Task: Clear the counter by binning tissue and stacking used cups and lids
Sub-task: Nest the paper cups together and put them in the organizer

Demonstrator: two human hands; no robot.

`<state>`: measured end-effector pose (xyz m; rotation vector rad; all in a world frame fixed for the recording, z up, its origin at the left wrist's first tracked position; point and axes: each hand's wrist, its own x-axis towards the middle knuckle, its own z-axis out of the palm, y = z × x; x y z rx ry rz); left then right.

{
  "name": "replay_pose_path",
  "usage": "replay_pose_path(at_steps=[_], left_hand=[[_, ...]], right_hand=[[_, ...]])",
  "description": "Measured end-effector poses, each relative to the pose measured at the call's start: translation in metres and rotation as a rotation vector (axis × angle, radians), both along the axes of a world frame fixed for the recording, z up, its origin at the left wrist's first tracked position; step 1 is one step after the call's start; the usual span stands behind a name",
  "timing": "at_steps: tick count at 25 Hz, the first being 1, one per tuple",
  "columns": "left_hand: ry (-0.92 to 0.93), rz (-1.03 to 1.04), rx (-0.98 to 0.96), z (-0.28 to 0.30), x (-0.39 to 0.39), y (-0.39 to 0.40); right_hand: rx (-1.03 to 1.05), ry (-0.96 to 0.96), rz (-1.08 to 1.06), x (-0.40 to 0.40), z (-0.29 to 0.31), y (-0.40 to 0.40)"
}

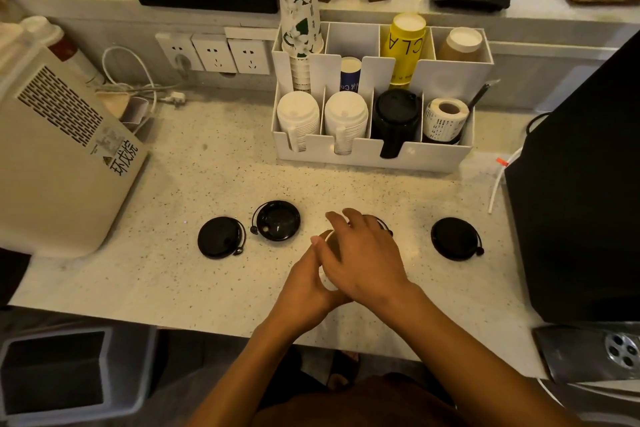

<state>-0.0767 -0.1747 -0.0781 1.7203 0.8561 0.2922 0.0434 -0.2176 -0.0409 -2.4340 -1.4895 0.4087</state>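
Black lids (221, 237) lie unstacked left and right while our left hand (304, 282) and right hand (363, 253) grasp the cups (329, 239)

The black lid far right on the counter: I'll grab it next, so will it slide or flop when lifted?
The black lid looks thin and moulded, so probably light and slightly bendy. It lies flat on the smooth speckled counter, so a push would likely slide it. Its small tethered plug may dangle.
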Motion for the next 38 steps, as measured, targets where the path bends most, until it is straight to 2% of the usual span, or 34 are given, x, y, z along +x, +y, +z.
replay_pose_path(at_steps=[16, 28, 35, 38], left_hand=[[-0.016, 0.043, -0.081, 0.003, 0.001, -0.005], [-0.085, 0.047, -0.063, 0.000, -0.001, -0.009], [0.028, 0.036, -0.110, 0.004, 0.000, -0.010], [0.215, -0.021, -0.129, 0.004, -0.007, -0.008]], right_hand=[[-0.080, -0.082, -0.121, 0.002, -0.004, 0.018], [-0.028, -0.097, -0.172, -0.013, -0.009, 0.008], [-0.006, -0.093, -0.180, -0.009, -0.012, 0.009], [0.006, -0.067, -0.189, -0.006, -0.010, 0.009]])
